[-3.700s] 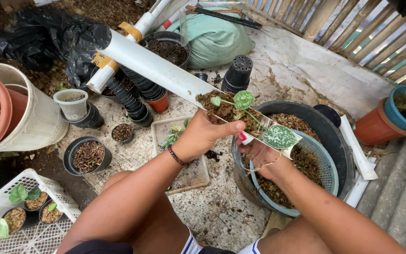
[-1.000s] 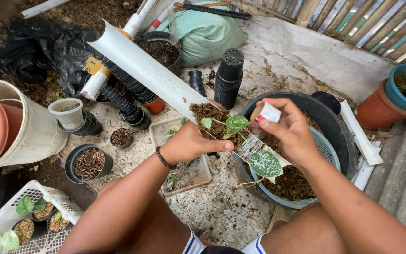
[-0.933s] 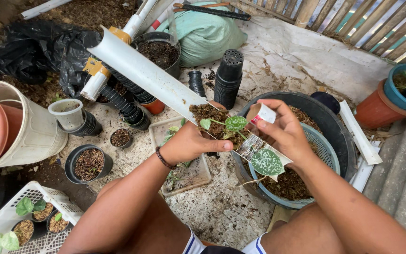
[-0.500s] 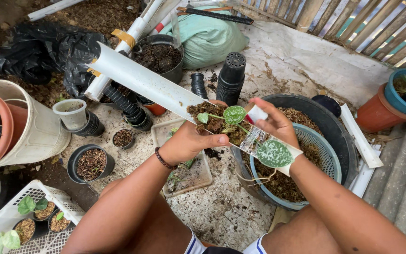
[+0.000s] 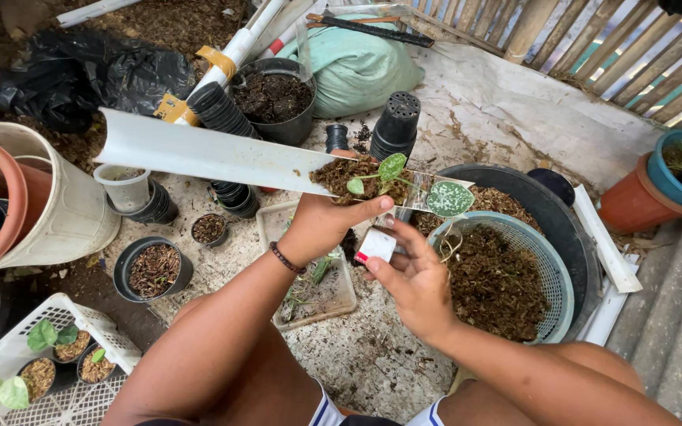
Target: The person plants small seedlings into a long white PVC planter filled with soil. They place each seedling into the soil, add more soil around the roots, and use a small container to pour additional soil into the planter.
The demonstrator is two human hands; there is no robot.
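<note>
Hands are working low over a littered concrete floor [image 5: 372, 371]. The left hand [image 5: 321, 225] is gripping from below the near end of a long white half-pipe trough [image 5: 199, 154], its fingers curled tight around the edge and the thumb lying along the rim. Coarse brown potting mix [image 5: 341, 173] is lying heaped on that end, and a small cutting with round green leaves [image 5: 388, 170] is sitting in it, next to a larger speckled pale-green leaf [image 5: 449, 199] that is hanging over the tip. The right hand [image 5: 416, 280] is hovering just below, pinching a small white tag with a red corner [image 5: 376, 245] between thumb and fingertips. Just right of it, a teal plastic mesh basket [image 5: 550, 268] full of brown mix is resting inside a wide black tub [image 5: 570, 229]. A shallow clear tray [image 5: 309, 292] is lying under the wrists. Small black pots [image 5: 151, 268] of mix are standing to the left, with a white crate [image 5: 49, 371] of seedlings nearer the corner.
</note>
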